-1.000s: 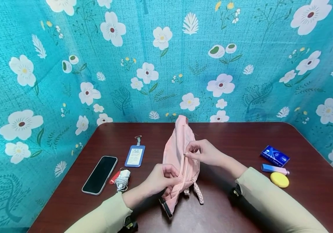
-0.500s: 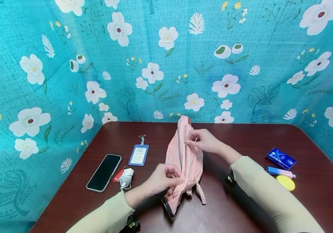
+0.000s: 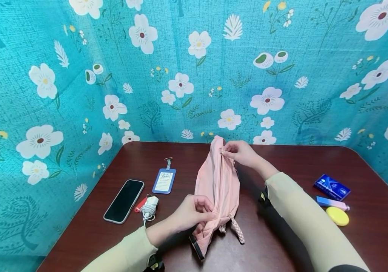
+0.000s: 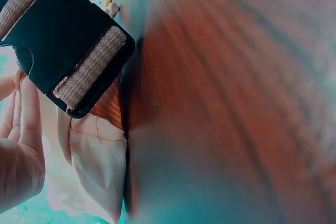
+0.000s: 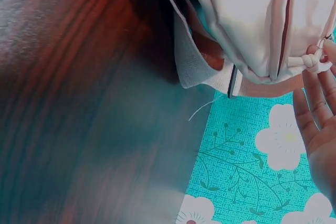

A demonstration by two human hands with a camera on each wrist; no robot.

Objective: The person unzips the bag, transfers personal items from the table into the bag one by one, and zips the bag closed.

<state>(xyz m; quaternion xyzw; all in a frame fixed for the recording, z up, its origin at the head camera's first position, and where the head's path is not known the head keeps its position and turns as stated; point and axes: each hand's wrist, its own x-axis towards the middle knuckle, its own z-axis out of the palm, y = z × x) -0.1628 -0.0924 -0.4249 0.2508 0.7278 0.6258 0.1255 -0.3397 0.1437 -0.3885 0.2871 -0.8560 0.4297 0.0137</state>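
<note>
One pink bag [image 3: 201, 179]: L grip [image 3: 194, 212] pinches nr end, R grip [image 3: 243, 153] zip-pull [image 3: 220, 151].

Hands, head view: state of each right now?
Left hand: closed, pinching the near end of the pink bag.
Right hand: closed, pinching the zip pull near the bag's far end.

In front of me hung a turquoise cloth [image 3: 187, 56], printed with white flowers, pale feathery leaves, small yellow blooms and thin green sprigs. It spread behind the far edge of the counter [image 3: 299, 160] and came round to my left and right, faintly creased. The counter was dark reddish-brown, with rounded far corners, and a soft pale sheen lay on its top close to me.
</note>
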